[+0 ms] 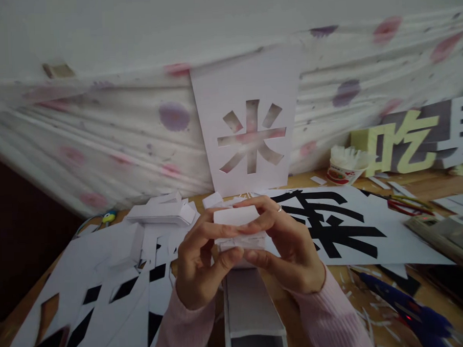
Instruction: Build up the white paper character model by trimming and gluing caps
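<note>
Between my two hands is a long white paper box, its near end hollow and facing me. My left hand pinches the far end, thumb below and fingers above, pressing a white flap. From the other side my right hand, a ring on one finger, presses the same end, fingertips meeting those of my left hand. Behind them a white sheet with a character cut out leans upright against the curtain. Parts of the box's far end are hidden by my fingers.
Cut white sheets and folded paper pieces cover the left side. To the right lie a sheet with a black printed character, a blue glue gun, red-handled scissors, a tub of paper scraps and a yellow paper character.
</note>
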`<move>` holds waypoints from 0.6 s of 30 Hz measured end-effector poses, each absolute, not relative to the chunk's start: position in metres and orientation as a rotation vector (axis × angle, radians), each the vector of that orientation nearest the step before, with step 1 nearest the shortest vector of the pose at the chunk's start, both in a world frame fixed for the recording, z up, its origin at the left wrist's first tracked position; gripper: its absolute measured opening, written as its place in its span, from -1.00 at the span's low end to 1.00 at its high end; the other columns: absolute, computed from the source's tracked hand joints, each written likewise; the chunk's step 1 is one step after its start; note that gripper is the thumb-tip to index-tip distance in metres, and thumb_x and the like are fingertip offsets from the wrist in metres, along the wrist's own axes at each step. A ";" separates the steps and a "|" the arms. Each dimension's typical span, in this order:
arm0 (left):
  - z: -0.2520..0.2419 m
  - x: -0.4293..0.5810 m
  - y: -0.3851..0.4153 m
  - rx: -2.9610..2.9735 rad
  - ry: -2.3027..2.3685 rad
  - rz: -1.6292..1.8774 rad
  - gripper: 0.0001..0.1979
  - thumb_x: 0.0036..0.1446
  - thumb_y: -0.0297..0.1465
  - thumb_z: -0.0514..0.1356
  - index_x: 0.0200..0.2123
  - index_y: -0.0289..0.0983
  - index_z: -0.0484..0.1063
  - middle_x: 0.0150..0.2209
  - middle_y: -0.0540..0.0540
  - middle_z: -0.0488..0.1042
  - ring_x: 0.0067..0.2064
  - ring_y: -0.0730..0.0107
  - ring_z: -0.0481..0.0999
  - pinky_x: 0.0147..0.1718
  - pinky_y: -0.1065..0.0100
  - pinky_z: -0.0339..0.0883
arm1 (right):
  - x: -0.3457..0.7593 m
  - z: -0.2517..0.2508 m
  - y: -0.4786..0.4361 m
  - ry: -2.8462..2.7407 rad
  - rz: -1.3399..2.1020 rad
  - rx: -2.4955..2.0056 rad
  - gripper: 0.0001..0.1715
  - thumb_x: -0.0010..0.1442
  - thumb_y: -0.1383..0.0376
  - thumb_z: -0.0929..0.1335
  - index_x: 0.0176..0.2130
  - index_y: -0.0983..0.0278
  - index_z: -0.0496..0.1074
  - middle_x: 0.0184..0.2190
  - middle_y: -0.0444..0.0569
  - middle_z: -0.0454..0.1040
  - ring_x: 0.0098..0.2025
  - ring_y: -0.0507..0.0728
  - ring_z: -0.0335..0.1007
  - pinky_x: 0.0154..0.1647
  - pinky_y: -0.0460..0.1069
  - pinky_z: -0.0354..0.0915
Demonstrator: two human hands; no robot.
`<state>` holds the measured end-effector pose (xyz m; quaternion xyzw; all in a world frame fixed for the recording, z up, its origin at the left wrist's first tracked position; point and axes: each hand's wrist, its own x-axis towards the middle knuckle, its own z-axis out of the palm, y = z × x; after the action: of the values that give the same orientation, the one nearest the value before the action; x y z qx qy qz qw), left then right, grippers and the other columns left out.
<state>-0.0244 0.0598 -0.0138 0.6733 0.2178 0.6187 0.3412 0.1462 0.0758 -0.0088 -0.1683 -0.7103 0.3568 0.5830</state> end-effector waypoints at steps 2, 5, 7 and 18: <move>-0.015 -0.026 0.060 1.757 0.578 1.626 -0.75 0.18 -0.49 0.28 -0.11 -0.05 0.51 -0.07 -0.06 0.53 0.05 0.19 0.47 0.04 0.10 0.37 | 0.143 -0.011 0.077 -1.658 0.842 -0.385 -0.73 0.16 0.31 0.48 -0.11 0.12 0.52 0.06 0.04 0.45 0.16 0.32 0.36 0.18 0.31 0.29; -0.017 -0.031 0.061 1.752 0.574 1.656 -0.74 0.18 -0.50 0.27 -0.09 -0.06 0.51 -0.02 -0.06 0.50 0.07 0.20 0.46 0.03 0.14 0.38 | 0.135 -0.015 0.077 -1.627 0.894 -0.356 -0.71 0.16 0.34 0.48 -0.10 0.09 0.49 0.09 0.01 0.44 0.20 0.29 0.33 0.22 0.29 0.26; -0.019 -0.035 0.060 1.733 0.560 1.674 -0.73 0.19 -0.50 0.26 -0.07 -0.07 0.51 0.00 -0.06 0.48 0.08 0.22 0.46 0.01 0.20 0.40 | 0.130 -0.016 0.077 -1.615 0.940 -0.344 -0.72 0.17 0.33 0.48 -0.11 0.09 0.47 0.12 0.01 0.42 0.22 0.28 0.31 0.23 0.29 0.25; -0.017 -0.033 0.046 1.738 0.593 1.693 -0.78 0.20 -0.45 0.28 -0.10 -0.07 0.51 0.02 -0.07 0.49 0.07 0.17 0.48 -0.04 0.19 0.43 | 0.133 -0.004 0.065 -1.645 0.934 -0.378 -0.80 0.13 0.31 0.50 -0.23 0.15 0.45 0.08 0.06 0.43 0.13 0.31 0.38 0.15 0.29 0.29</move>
<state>-0.0328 0.0460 -0.0165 0.6600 0.2253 0.6430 0.3166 0.1334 0.0652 -0.0042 -0.1611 -0.7008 0.3980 0.5696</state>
